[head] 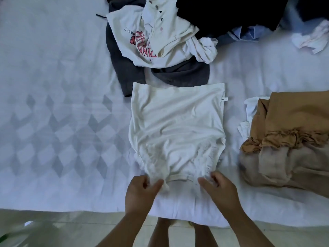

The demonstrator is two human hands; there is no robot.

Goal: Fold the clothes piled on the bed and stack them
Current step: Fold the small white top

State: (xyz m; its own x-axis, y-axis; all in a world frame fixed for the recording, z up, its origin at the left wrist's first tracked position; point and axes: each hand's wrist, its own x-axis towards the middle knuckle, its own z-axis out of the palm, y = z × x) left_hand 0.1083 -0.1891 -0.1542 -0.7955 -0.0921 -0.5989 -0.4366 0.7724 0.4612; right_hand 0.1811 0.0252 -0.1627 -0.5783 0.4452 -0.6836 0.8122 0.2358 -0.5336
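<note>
A cream-white garment (178,122) lies spread flat on the bed (62,104), its gathered, ruffled edge nearest me. My left hand (142,190) pinches that edge at its left corner. At the right corner, my right hand (219,187) pinches the same edge. The unfolded pile (160,41) sits just beyond the garment: a white shirt with a pink print, a dark grey piece, black and blue clothes. A tan-brown garment (288,139) lies bunched to the right over a white piece.
A crumpled white and pink cloth (313,39) lies at the far right back. The bed's near edge runs below my hands, with pale floor tiles (71,229) and my bare feet under it. The patterned sheet stretches wide to the left.
</note>
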